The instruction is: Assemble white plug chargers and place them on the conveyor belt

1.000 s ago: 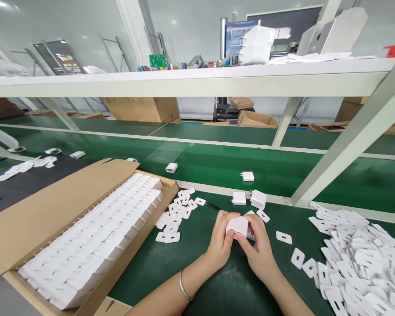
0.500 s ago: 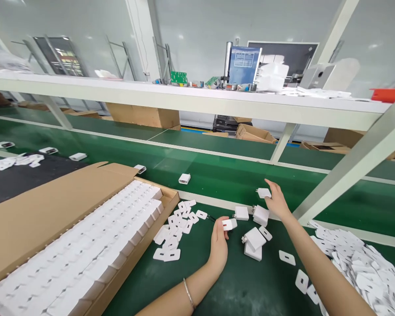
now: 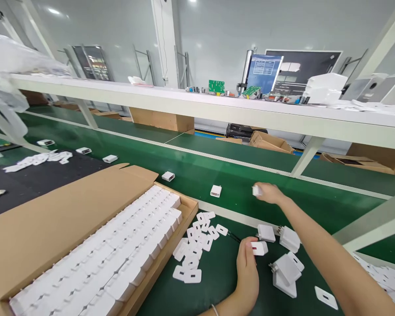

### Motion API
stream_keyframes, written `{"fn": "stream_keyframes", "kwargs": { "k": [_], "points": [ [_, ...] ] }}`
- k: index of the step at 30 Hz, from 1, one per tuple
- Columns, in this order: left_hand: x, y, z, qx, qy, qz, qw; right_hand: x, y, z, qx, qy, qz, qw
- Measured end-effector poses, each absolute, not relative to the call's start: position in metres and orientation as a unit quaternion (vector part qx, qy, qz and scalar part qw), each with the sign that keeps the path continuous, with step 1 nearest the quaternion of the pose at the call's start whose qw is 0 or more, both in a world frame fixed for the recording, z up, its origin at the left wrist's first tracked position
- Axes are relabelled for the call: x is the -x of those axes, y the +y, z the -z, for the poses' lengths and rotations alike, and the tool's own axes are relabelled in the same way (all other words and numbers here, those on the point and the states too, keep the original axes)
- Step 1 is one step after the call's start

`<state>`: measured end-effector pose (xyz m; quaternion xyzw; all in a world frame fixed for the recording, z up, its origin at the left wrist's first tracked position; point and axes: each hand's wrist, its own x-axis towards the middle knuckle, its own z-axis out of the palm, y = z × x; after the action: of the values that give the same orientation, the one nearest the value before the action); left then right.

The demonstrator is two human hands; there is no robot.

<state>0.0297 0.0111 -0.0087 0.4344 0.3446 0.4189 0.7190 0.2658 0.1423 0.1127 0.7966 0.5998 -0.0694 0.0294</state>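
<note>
Two hands, each pinching a white plastic charger: right hand [image 3: 270, 193] stretched over the green conveyor belt [image 3: 197, 169], left hand [image 3: 246, 267] near loose white charger blocks [image 3: 285, 263], where a slip risks scattering them.

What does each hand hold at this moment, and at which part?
Left hand: a white charger, fingertips on its near end. Right hand: another charger, gripped at one end.

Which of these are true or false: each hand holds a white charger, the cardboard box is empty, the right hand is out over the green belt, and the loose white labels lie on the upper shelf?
1. Each hand holds a white charger. True: the left hand grips one charger, the right hand another.
2. The cardboard box is empty. False: rows of white chargers fill it.
3. The right hand is over the green belt. True.
4. The loose white labels lie on the upper shelf. False: they lie on the green table beside the box.
</note>
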Motion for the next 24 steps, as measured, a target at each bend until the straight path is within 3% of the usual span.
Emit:
{"fn": "stream_keyframes", "kwargs": {
  "k": [5,10,17,24],
  "points": [
    [-0.025,0.010,0.002,-0.440,0.345,-0.411,0.721,-0.178,0.219,-0.095,-0.736,0.670,0.092,-0.003],
    [-0.024,0.010,-0.003,-0.455,0.337,-0.410,0.715,-0.155,0.235,-0.077,-0.734,0.666,0.131,0.014],
    [-0.026,0.010,0.002,-0.449,0.347,-0.421,0.708,-0.171,0.188,-0.086,-0.711,0.682,0.164,0.044],
    [-0.027,0.013,0.013,-0.497,0.313,-0.421,0.691,-0.167,0.106,-0.094,-0.648,0.727,0.226,0.002]
  ]
}}
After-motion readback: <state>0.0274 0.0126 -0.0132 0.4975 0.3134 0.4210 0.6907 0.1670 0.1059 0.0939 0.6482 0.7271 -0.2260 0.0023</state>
